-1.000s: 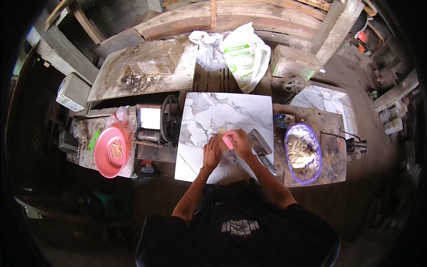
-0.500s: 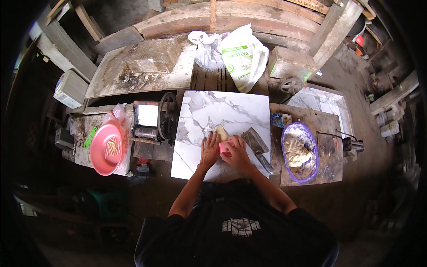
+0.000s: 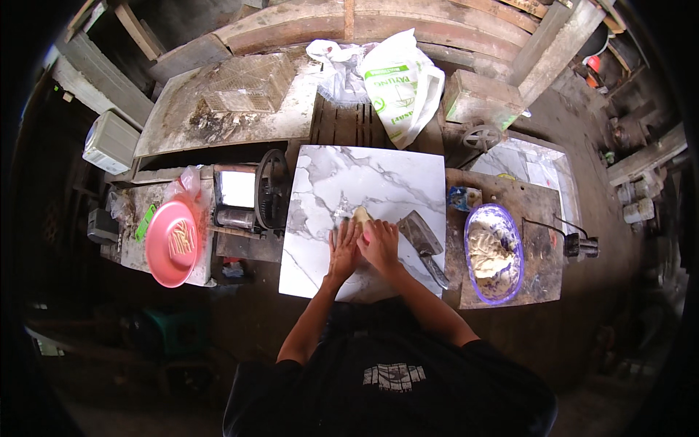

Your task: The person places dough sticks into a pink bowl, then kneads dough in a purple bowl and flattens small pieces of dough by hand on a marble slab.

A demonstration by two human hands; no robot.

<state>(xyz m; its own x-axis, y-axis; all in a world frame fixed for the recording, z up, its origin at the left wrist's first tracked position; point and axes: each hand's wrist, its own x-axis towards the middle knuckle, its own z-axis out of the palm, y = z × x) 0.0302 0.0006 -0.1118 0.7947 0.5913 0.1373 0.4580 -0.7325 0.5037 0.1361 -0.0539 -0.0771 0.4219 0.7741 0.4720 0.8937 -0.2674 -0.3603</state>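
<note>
Approx midway, judging by what's out: pale strips [image 3: 182, 237] already in pink basin [image 3: 155, 264] at L, so some prob. done; big dough lump [image 3: 488, 255] in purple tub [image 3: 521, 255] at R looks left to work. 1 small dough piece [image 3: 361, 213] sits mid tabletop [image 3: 371, 171], just past the fingers. L hand [image 3: 342, 251]: grip spread, palm down, fingers out at the piece's near edge. R hand [image 3: 379, 249]: grip looks clamped on pink item [image 3: 367, 237], only a sliver showing. Cleaver [image 3: 420, 233] lies R of hands, apart from both.

Tabletop = white w/ grey veins, marble-look. Rm: rough workshop, plank wall [image 3: 415, 28] at back, wheel-driven machine [image 3: 271, 191] L of slab, white/green bag [image 3: 400, 87] behind, wire cage [image 3: 251, 84] far L. Edges v. dark.
</note>
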